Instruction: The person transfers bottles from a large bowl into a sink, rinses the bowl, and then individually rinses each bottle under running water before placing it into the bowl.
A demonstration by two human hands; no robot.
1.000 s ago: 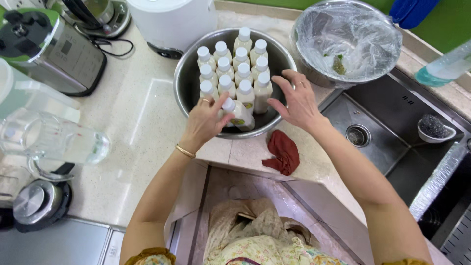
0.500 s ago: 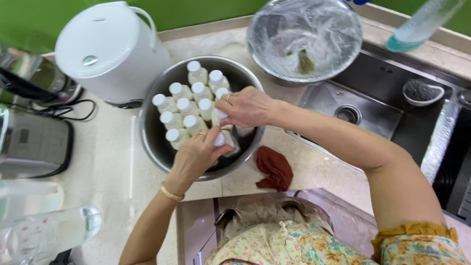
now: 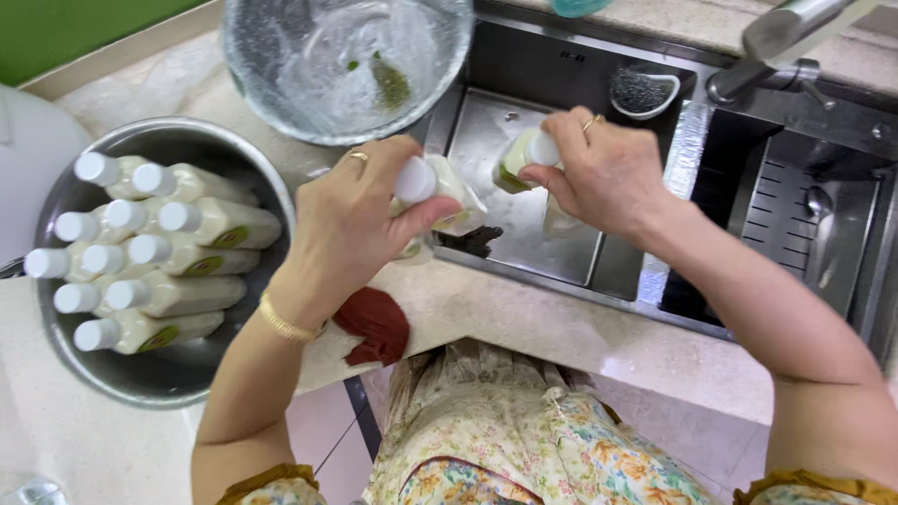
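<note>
My left hand [image 3: 351, 224] grips a small white-capped bottle [image 3: 432, 187] of pale liquid, held over the counter edge by the sink. My right hand [image 3: 603, 173] holds a second such bottle [image 3: 524, 157] above the steel sink basin [image 3: 524, 234]. A further bottle may lie under each hand, but I cannot tell. Left of my arm, a large steel bowl [image 3: 187, 369] holds several more of these bottles [image 3: 178, 252], lying on their sides with caps pointing left.
A bowl covered in clear film [image 3: 346, 65] stands behind my hands. A dark red cloth [image 3: 379, 323] lies on the counter edge. The tap [image 3: 790, 37], a small dish with a scourer [image 3: 645, 91] and the drainer [image 3: 804, 215] are at the right.
Both hands have lifted bottles out of the steel bowl and carried them right, over the sink. The view has swung right with them.
</note>
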